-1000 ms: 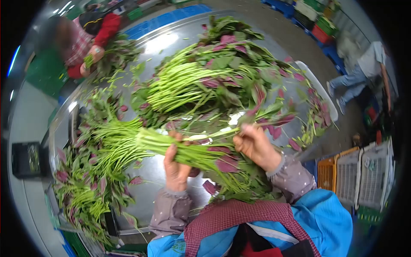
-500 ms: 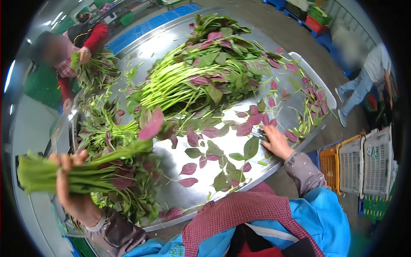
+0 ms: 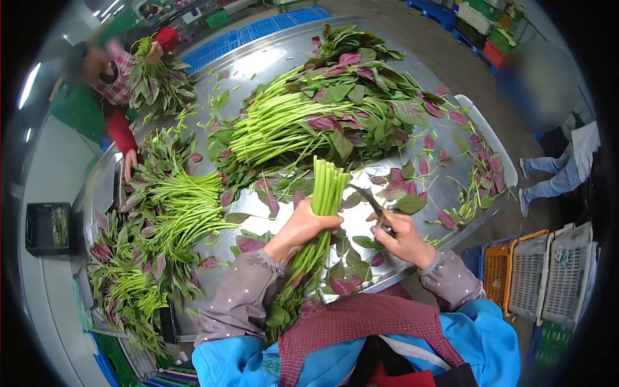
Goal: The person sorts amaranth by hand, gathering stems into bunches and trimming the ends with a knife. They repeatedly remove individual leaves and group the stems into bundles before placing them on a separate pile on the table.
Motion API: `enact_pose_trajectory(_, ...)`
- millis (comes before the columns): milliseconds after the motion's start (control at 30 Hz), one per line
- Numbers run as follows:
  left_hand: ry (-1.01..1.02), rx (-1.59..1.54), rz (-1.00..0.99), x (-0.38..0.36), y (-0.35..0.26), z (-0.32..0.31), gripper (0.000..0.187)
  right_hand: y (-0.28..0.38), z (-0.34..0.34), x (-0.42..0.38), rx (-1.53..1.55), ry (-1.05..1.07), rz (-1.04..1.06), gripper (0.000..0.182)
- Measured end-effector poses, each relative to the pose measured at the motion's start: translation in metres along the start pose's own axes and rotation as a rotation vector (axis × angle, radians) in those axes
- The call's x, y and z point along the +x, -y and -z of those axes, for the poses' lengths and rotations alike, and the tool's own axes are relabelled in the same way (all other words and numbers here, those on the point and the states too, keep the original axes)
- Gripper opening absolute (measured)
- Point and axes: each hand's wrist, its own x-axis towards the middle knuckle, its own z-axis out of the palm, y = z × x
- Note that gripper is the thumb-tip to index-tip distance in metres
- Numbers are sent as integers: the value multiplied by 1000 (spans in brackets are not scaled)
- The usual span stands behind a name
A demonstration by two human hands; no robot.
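Observation:
My left hand (image 3: 303, 227) is wrapped round a bunch of green stems (image 3: 327, 187), cut ends up, with the leaves hanging down against my apron. Just right of the stem tops, my right hand (image 3: 401, 240) is closed on a dark-bladed cutting tool (image 3: 369, 198), probably scissors, its tip pointing up and left at the stems. Behind them a large pile of leafy stems (image 3: 277, 126) lies on the metal table (image 3: 258, 63). Further bunches (image 3: 193, 200) are spread along the left side. Loose purple and green leaves (image 3: 403, 184) lie around my hands.
A co-worker's hand (image 3: 153, 53) holds another bunch (image 3: 158, 84) at the back left. A white tray (image 3: 493, 138) edges the table's right side. Crates (image 3: 529, 274) stand at the lower right, a black crate (image 3: 50, 229) at far left. Another person's legs (image 3: 551, 174) show at right.
My left hand has brought the bunch from the left to the middle and turned it upright. My right hand has lifted the tool off the table beside it. The co-worker's bunch is higher.

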Motion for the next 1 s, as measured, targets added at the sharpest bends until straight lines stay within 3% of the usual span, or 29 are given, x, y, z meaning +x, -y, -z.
enact_pose_trajectory(100,-10,94,29,0,1,-8,18,1,-1,21,-208,-11,113,19)
enact_pose_trajectory(167,-26,212,-76,3,13,-12,26,1,-3,33,-364,21,178,15)
enact_pose_trajectory(233,-261,596,-400,3,21,-20,34,1,-7,40,-558,12,170,10)
enact_pose_trajectory(267,-291,692,-227,5,24,-21,40,0,-10,41,-552,2,131,9)
enact_pose_trajectory(367,-222,767,-74,-2,14,-31,35,-31,-13,32,-507,-36,118,6)
enact_pose_trajectory(433,-280,756,-99,-10,12,-32,28,-67,-2,6,-610,93,-36,10)
enact_pose_trajectory(467,-294,702,-153,-13,11,-28,30,-90,8,-8,-686,147,-287,9)
enact_pose_trajectory(500,-304,649,-205,-16,7,-22,31,-108,23,-24,-617,132,-306,10)
enact_pose_trajectory(567,-284,551,-79,-18,-14,-14,27,-82,32,-20,-572,38,-339,16)
enact_pose_trajectory(633,-282,572,-220,-13,-10,-7,20,-81,29,-15,-512,64,-365,20)
enact_pose_trajectory(700,-267,550,-208,-15,-18,-6,22,-77,26,-9,-453,88,-379,24)
enact_pose_trajectory(767,-257,524,-184,-19,-27,-2,25,-64,19,-2,-365,114,-376,32)
enact_pose_trajectory(800,-252,448,-194,-19,-32,3,24,-36,25,15,-396,290,-541,56)
enact_pose_trajectory(833,-248,371,-202,-21,-40,7,23,-36,18,20,-388,300,-540,56)
enact_pose_trajectory(900,-266,197,-282,-24,-61,10,20,-37,3,24,-251,170,-187,86)
enact_pose_trajectory(967,-253,69,-223,-20,-79,15,20,4,-12,47,241,385,-269,112)
enact_pose_trajectory(1000,-242,-14,-258,-15,-85,17,19,9,-26,51,247,391,-265,112)
